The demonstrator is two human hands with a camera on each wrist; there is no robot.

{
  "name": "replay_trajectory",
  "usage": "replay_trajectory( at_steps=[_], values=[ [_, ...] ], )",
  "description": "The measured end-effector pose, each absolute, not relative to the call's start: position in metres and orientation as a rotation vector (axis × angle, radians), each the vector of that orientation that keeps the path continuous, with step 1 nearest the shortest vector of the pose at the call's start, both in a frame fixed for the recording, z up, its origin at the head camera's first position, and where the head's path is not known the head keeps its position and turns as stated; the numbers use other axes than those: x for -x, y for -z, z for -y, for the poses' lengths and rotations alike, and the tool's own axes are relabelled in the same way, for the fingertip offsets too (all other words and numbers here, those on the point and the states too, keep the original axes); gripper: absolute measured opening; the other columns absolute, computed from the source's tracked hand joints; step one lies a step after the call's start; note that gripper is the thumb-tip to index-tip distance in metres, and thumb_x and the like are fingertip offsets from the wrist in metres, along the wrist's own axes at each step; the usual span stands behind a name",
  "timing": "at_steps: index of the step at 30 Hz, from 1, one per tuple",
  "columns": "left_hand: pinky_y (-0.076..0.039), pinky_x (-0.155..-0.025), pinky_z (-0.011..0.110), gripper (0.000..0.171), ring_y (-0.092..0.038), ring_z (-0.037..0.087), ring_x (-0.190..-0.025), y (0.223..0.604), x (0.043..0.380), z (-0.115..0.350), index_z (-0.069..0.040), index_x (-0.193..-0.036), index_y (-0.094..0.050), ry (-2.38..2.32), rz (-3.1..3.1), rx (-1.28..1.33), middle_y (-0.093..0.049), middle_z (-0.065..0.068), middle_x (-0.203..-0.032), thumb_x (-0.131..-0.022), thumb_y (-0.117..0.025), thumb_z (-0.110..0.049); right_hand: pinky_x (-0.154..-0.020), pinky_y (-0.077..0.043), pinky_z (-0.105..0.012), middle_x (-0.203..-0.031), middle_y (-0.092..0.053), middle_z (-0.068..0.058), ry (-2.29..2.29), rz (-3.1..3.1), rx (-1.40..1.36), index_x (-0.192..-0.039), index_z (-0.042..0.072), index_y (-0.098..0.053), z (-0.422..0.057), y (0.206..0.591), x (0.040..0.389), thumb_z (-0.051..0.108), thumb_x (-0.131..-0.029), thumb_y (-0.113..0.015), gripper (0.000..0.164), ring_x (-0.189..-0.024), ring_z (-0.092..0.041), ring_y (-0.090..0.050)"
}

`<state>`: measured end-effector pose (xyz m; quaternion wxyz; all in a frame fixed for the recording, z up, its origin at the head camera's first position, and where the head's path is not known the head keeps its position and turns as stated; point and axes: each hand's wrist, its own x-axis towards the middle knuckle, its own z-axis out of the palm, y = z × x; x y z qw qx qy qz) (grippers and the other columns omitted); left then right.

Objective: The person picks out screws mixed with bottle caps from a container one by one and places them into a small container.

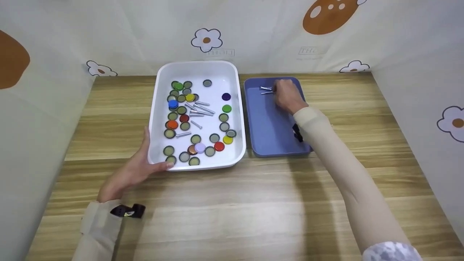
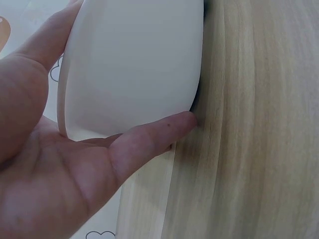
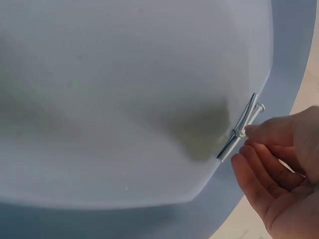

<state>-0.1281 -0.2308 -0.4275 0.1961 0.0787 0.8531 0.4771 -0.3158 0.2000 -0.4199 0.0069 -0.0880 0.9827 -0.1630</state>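
A white tray (image 1: 197, 167) holds bottle caps (image 1: 219, 146) in several colours and a loose cluster of bolts (image 1: 203, 108). My left hand (image 1: 137, 167) holds its near left corner, thumb on the front rim, fingers against the side; in the left wrist view the fingers spread around the white wall (image 2: 134, 64). Over the far end of the blue tray (image 1: 270, 137), my right hand (image 1: 288, 96) is curled. Silvery bolts (image 3: 250, 107) lie by its fingertips in the right wrist view, and thumb and forefinger pinch one at its head.
Both trays stand side by side on a wood-grain table (image 1: 224, 210), the white one on the left. A pale curtain (image 1: 145, 36) printed with flowers rises behind and along the sides. Dark wrist devices (image 1: 128, 211) sit on the sleeves.
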Motion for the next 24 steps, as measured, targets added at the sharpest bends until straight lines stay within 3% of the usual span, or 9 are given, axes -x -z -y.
replay_trajectory(
  at_steps=[10,15,24],
  values=[
    [-0.019,-0.125,0.056,0.13,-0.048,0.045,-0.137,0.426,0.128,0.229,-0.025,-0.152,0.036,-1.351,-2.391,-0.229,-0.021,0.025,-0.164,-0.087,-0.077,-0.023,-0.086,-0.056,-0.054,-0.103,-0.075,-0.015,0.599,-3.126,0.374,-0.102,0.002,-0.074,-0.194,0.414,0.312,-0.002,-0.08,-0.05,0.033,-0.099,-0.034,-0.068],
    [-0.025,-0.123,0.055,0.129,-0.051,0.044,-0.135,0.427,0.129,0.228,-0.028,-0.153,0.033,-1.378,-2.388,-0.244,-0.025,0.024,-0.163,-0.087,-0.077,-0.021,-0.082,-0.055,-0.05,-0.099,-0.071,-0.013,0.697,-3.175,0.465,-0.096,0.003,-0.074,-0.19,0.413,0.309,0.0,-0.077,-0.051,0.03,-0.094,-0.031,-0.064],
    [-0.018,-0.125,0.056,0.13,-0.045,0.045,-0.139,0.427,0.127,0.229,-0.031,-0.151,0.036,-1.372,-2.378,-0.217,-0.017,0.023,-0.166,-0.087,-0.077,-0.023,-0.082,-0.053,-0.041,-0.096,-0.065,-0.016,0.969,-3.155,0.761,-0.094,-0.003,-0.069,-0.175,0.409,0.305,-0.002,-0.076,-0.046,0.029,-0.092,-0.03,-0.06]
  ],
)
